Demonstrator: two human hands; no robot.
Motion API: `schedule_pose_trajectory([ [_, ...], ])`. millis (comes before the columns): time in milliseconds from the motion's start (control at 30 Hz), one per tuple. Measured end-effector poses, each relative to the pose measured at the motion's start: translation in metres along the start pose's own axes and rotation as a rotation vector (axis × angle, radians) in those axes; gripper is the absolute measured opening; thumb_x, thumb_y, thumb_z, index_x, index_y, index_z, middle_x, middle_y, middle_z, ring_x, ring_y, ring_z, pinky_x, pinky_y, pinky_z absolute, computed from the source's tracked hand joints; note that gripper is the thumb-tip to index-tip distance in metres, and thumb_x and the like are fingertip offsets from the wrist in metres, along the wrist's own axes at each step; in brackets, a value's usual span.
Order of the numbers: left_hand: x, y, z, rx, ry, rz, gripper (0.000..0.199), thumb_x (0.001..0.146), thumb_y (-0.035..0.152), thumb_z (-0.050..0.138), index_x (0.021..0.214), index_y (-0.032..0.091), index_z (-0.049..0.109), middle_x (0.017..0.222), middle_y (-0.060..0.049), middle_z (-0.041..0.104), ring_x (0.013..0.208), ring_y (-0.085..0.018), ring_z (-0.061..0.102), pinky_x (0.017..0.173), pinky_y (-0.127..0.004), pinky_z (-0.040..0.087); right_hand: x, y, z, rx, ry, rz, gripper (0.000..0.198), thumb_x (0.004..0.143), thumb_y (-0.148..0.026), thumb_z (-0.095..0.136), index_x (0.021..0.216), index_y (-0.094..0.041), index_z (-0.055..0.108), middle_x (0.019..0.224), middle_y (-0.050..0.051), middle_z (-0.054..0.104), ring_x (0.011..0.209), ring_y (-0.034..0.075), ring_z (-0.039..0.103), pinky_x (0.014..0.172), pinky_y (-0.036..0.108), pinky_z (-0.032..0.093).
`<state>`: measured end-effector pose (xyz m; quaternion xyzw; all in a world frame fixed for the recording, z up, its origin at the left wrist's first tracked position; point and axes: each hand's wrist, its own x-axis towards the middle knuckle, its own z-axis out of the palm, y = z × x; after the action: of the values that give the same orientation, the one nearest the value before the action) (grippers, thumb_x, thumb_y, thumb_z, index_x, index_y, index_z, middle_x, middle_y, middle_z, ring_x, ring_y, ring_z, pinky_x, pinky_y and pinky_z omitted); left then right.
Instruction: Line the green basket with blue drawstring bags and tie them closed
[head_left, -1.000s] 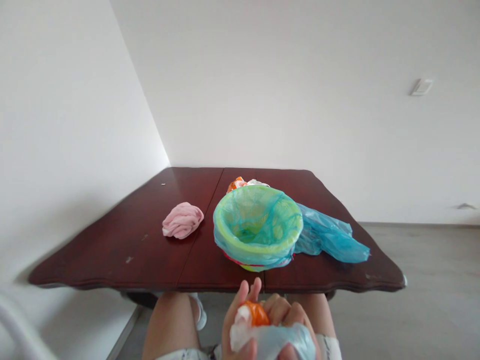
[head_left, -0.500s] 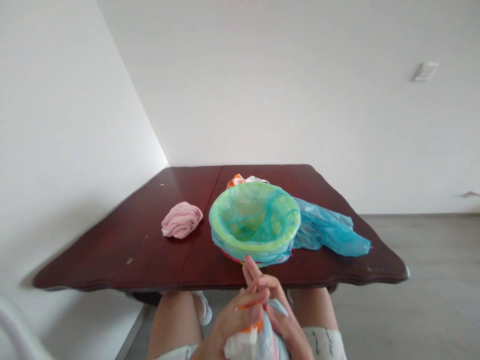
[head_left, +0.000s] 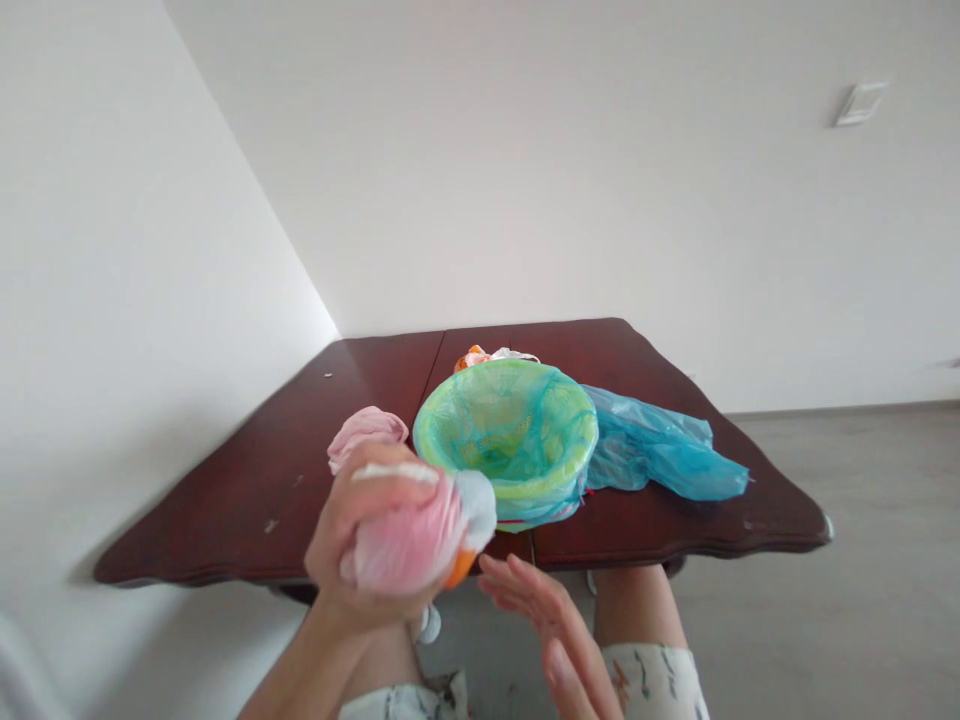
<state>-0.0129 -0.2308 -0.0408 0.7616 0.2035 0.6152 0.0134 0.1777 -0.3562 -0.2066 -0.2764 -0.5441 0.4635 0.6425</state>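
My left hand (head_left: 337,540) is wrapped round a bunched-up plastic bag (head_left: 412,535), pink, white and orange, held up in front of the table's near edge. My right hand (head_left: 544,620) holds nothing; its fingers are stretched out, a little to the right of the bag and apart from it. Just beyond both hands stands a light green basket (head_left: 480,485) lined with a thin blue plastic bag (head_left: 559,440) folded over its rim. Behind my left hand lies a crumpled pink cloth (head_left: 367,430), partly covered from view.
The dark red wooden table (head_left: 247,500) has a wavy edge and sits near the walls. Right of the basket, the blue plastic (head_left: 660,445) spreads across the tabletop. Orange and white crumpled plastic (head_left: 480,356) shows behind the basket. My knees are under the table.
Both hands were together round the plastic bag, low over my lap. My left hand has raised the bag up and to the left, while my right hand has let go and moved apart.
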Motion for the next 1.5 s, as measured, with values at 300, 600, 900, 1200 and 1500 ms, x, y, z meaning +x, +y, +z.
schedule_pose_trajectory([
  [300,0.096,-0.081,0.050,0.115,-1.030,-0.263,0.103,0.095,0.074,0.094,0.181,0.031,0.056,0.193,-0.016,0.047,0.177,-0.045,0.048,0.143,-0.062,0.046,-0.018,0.011,-0.019,-0.329,0.173,0.009,0.051,0.126,-0.063,0.049,0.157,-0.035,0.079,0.131,0.012,0.091,0.096,0.027,0.092,0.096,0.041,0.077],
  [600,0.055,-0.085,0.009,0.121,-0.905,-0.263,0.052,0.126,0.065,0.052,0.167,0.041,0.073,0.185,-0.004,0.061,0.177,-0.034,0.052,0.154,-0.070,0.017,-0.011,-0.018,-0.070,-0.428,0.438,0.042,0.031,0.124,-0.047,0.063,0.133,-0.028,0.086,0.119,0.011,0.091,0.090,0.024,0.091,0.082,0.031,0.076],
  [900,-0.116,-0.098,0.014,0.131,0.048,-0.301,0.020,0.115,0.023,0.076,0.134,0.024,0.070,0.127,-0.010,0.073,0.114,-0.024,0.077,0.089,-0.035,0.070,0.020,0.004,-0.115,-0.968,0.330,-0.152,0.052,0.116,-0.031,0.076,0.167,-0.036,0.066,0.162,0.016,0.070,0.147,0.036,0.074,0.108,0.053,0.074],
  [1200,-0.139,-0.081,0.034,0.339,-0.249,-0.046,0.045,0.102,0.007,0.080,0.141,0.031,0.078,0.137,-0.012,0.072,0.123,-0.029,0.074,0.105,-0.046,0.069,0.065,0.003,-0.105,-1.302,0.205,-0.401,0.029,0.109,-0.010,0.068,0.128,-0.029,0.080,0.137,0.013,0.073,0.118,0.033,0.075,0.096,0.055,0.069],
  [1500,-0.152,-0.049,0.065,0.322,-0.204,-0.030,0.032,0.105,0.024,0.094,0.133,0.036,0.085,0.131,-0.009,0.077,0.123,-0.029,0.072,0.116,-0.049,0.053,0.071,-0.028,-0.095,-1.153,0.114,-0.348,0.018,0.109,-0.017,0.072,0.119,-0.029,0.077,0.139,0.011,0.070,0.123,0.033,0.066,0.103,0.053,0.056],
])
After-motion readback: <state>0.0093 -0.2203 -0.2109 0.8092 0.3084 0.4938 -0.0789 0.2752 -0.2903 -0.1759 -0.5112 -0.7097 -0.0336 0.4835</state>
